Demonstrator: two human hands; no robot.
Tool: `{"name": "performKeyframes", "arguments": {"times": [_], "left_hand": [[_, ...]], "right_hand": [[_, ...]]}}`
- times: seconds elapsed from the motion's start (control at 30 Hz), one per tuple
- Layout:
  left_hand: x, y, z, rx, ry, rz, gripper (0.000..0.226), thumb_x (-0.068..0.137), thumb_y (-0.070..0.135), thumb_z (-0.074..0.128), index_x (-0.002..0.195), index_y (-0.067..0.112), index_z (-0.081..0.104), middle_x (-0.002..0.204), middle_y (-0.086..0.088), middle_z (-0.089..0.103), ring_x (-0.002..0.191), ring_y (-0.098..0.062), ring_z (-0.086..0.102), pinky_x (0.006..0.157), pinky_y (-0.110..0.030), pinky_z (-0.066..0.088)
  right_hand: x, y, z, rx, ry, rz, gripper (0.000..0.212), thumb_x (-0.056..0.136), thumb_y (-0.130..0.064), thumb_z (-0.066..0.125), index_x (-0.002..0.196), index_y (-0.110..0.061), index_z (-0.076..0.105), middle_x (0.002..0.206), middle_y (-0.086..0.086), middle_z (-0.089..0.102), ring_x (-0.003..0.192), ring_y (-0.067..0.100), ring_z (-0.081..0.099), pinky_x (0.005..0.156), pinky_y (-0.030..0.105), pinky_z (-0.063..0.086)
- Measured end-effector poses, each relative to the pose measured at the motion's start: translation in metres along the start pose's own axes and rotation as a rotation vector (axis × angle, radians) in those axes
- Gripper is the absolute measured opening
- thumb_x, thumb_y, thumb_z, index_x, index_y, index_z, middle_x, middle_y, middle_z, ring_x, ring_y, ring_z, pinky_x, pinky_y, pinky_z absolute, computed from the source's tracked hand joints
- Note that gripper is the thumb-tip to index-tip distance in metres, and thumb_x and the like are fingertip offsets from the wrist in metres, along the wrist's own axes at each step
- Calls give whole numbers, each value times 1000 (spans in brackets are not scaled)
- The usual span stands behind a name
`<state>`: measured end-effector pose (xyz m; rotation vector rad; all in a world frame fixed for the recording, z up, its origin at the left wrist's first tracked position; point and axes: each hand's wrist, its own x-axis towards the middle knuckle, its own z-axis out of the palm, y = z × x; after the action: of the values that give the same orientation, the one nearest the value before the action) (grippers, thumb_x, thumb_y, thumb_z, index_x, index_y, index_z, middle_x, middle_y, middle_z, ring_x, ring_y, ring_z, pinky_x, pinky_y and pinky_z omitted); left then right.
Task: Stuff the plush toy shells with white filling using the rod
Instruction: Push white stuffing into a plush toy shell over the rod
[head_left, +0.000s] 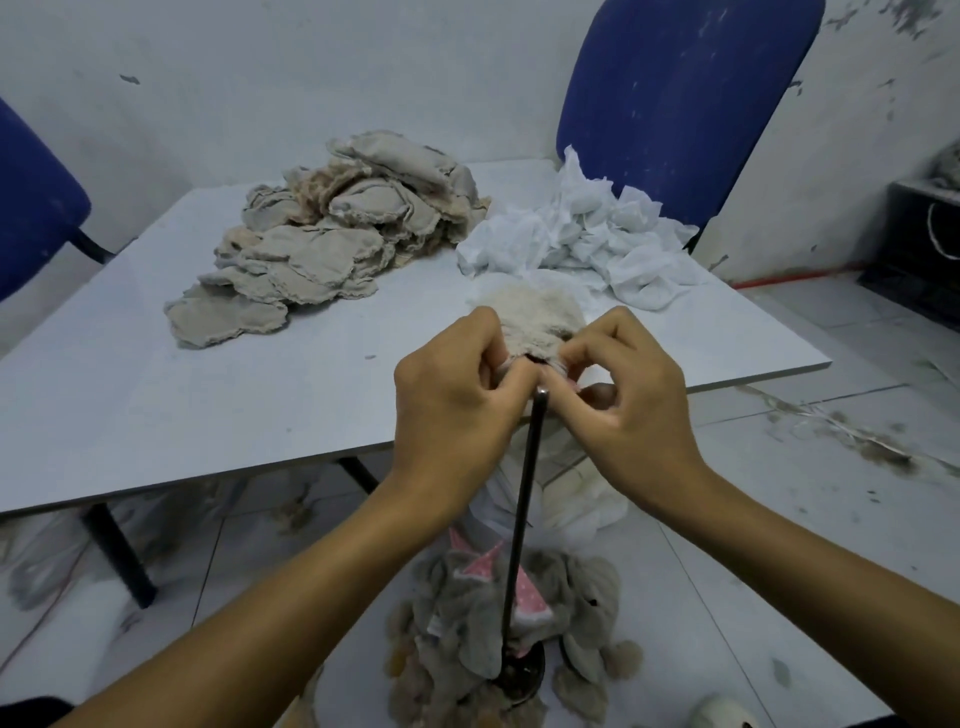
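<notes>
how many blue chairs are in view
2. One blue chair stands behind the far right corner of the table, its backrest above the white pile. The other blue chair is at the left edge, partly cut off. More may be out of frame.

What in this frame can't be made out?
- Head view: the opening of the plush shell is hidden by the left hand and right hand.
- Whether filling is inside: the fabric hides it.
- The base of the rod is covered by stuffed toys on the floor.
</notes>
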<state>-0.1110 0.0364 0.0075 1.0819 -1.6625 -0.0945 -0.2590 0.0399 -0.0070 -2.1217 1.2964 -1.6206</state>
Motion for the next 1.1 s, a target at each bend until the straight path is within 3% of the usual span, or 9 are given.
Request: {"name": "performKeyframes", "arguments": {"times": [0.13, 0.2, 0.33, 0.47, 0.63, 0.73, 0.87, 0.97, 1.1], "left_hand": [[0, 2, -11, -203, -6, 50, 24, 83, 11, 68, 70, 12, 48, 60, 9, 44, 55, -8, 42, 53, -16, 33], [-8, -2, -21, -299, -77, 150, 15, 89, 15, 63, 78, 8, 55, 73, 5, 52, 66, -8, 52, 60, -25, 45], [-34, -22, -27, -37, -163, 419, 15, 91, 11, 61, 83, -1, 65, 80, -12, 63, 71, -24, 60, 59, -36, 48], [-78, -52, -20, 207, -392, 554, 20, 91, 17, 61, 75, 6, 67, 69, -8, 61, 57, -25, 57, 46, -34, 46], [-109, -67, -7, 147, -470, 320, 24, 91, 25, 58, 72, 10, 58, 64, -2, 57, 53, -17, 52, 47, -25, 40], [-118, -68, -3, 83, -496, 138, 27, 92, 30, 62, 74, 10, 59, 66, 1, 57, 56, -12, 53, 53, -17, 36], [-123, -57, -1, -128, -575, -260, 15, 92, 37, 63, 103, 37, 54, 95, 21, 55, 87, 9, 54, 75, -4, 38], [-112, -49, -5, -340, -547, -426, 54, 90, 47, 65, 137, 32, 45, 133, 12, 54, 123, 3, 51, 102, -20, 45], [-88, -37, -17, -620, -420, -303, 57, 80, 44, 72, 130, 29, 50, 132, 0, 57, 125, -11, 56, 101, -33, 50]], "right_hand": [[1, -10, -15, -20, 36, -150, 13, 89, -14, 68, 84, -3, 63, 91, 1, 49, 83, 12, 56, 67, 16, 52], [-1, -12, -21, -115, 39, -307, 13, 88, -12, 67, 82, -1, 63, 90, 6, 49, 79, 14, 51, 70, 12, 44], [-20, 6, -22, -260, -43, -527, 16, 89, -9, 67, 78, 2, 65, 87, 16, 55, 78, 21, 49, 72, 18, 39], [-71, 39, -5, -338, -320, -485, 14, 87, -8, 69, 77, 2, 68, 86, 18, 62, 75, 33, 58, 59, 39, 50], [-95, 44, 22, -102, -376, -218, 18, 90, -12, 60, 75, -2, 63, 77, 8, 57, 71, 23, 50, 63, 32, 42], [-101, 44, 21, -63, -430, -72, 23, 93, -19, 56, 77, -4, 63, 74, 4, 56, 69, 24, 50, 61, 40, 44], [-109, 36, 21, 28, -492, 164, 13, 94, -17, 58, 96, -6, 64, 91, 1, 56, 84, 18, 55, 73, 40, 49], [-95, 26, 15, 10, -366, 97, 23, 92, -24, 58, 95, -2, 66, 95, 10, 55, 84, 24, 58, 71, 41, 50], [-76, 20, 10, -37, -227, -94, 19, 91, -18, 61, 94, -1, 69, 103, 13, 62, 91, 18, 60, 82, 18, 49]]}}
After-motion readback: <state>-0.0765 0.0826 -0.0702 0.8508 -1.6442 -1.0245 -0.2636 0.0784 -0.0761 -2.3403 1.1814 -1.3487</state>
